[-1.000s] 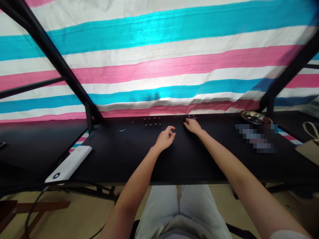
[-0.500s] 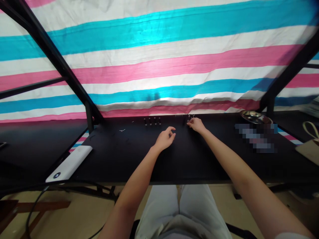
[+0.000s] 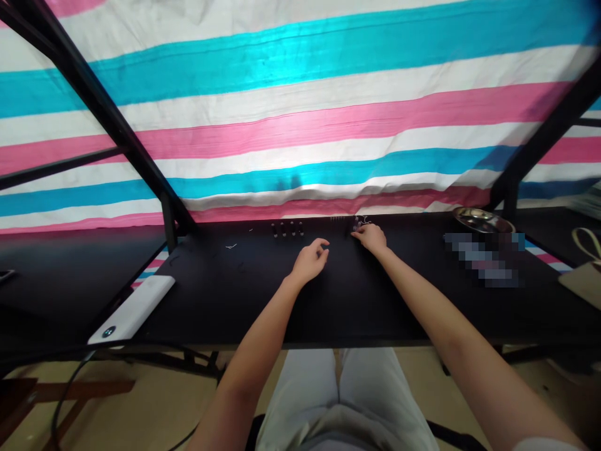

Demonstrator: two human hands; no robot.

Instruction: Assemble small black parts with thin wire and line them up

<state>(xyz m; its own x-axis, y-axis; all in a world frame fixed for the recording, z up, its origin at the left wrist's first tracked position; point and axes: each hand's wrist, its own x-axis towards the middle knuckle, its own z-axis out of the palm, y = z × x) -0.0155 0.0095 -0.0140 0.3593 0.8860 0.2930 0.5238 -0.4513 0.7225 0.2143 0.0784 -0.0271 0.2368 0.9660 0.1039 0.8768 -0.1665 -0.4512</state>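
My left hand (image 3: 310,260) hovers or rests over the middle of the black table (image 3: 347,307), its thumb and forefinger curved apart with nothing between them. Farther back, my right hand (image 3: 372,239) has its fingertips pinched together low on the tabletop; whatever they hold is too small to make out. Right beside those fingertips lies a cluster of small pale and clear pieces (image 3: 357,223). To its left, tiny pale parts (image 3: 337,218) form a row near the back edge. Several small dark pieces with light ends (image 3: 283,230) are lined up beyond my left hand.
A white power bank (image 3: 134,310) with a cable lies at the left edge. Thin white scraps (image 3: 231,246) are on the left half. At the right sit a shiny metal dish (image 3: 483,220) and a blurred-out packet (image 3: 486,260). Black frame bars and a striped sheet (image 3: 300,125) rise behind.
My right hand has shifted very slightly left and down, its fingers still pinched by the cluster. My left hand has hardly moved.
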